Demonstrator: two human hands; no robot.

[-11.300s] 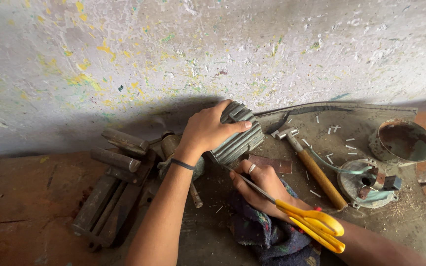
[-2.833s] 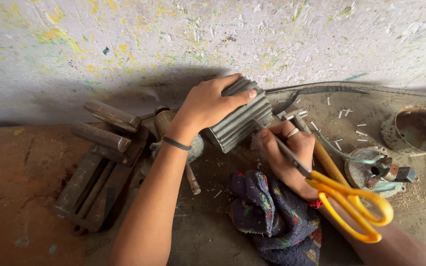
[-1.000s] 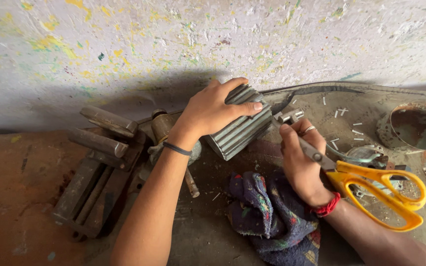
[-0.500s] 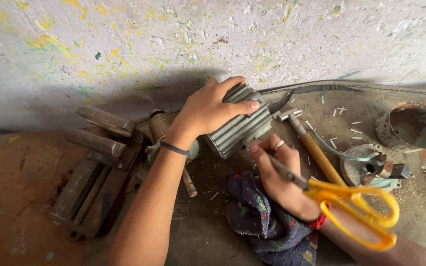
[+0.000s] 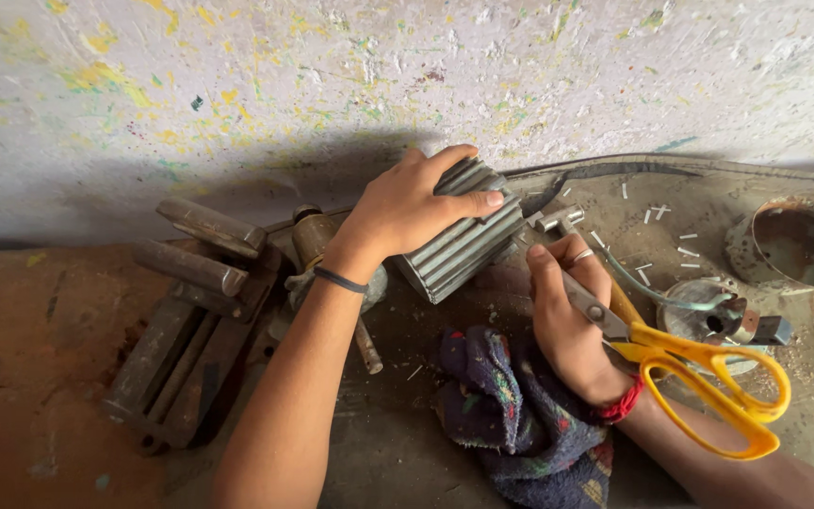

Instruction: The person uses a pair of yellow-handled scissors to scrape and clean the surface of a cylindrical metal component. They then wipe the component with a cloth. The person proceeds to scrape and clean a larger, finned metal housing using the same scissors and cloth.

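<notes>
Hands: the left hand (image 5: 412,203) is clamped over the ribbed metal block (image 5: 463,240) at centre, long axis running lower-left to upper-right. Just right of it, the right hand (image 5: 567,325) grips yellow-handled scissors (image 5: 699,372), blades pointing toward the block.

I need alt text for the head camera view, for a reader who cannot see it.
A left hand grips a ribbed grey metal block on a dirty workbench; the right hand holds yellow-handled scissors beside a dark cloth.
</notes>
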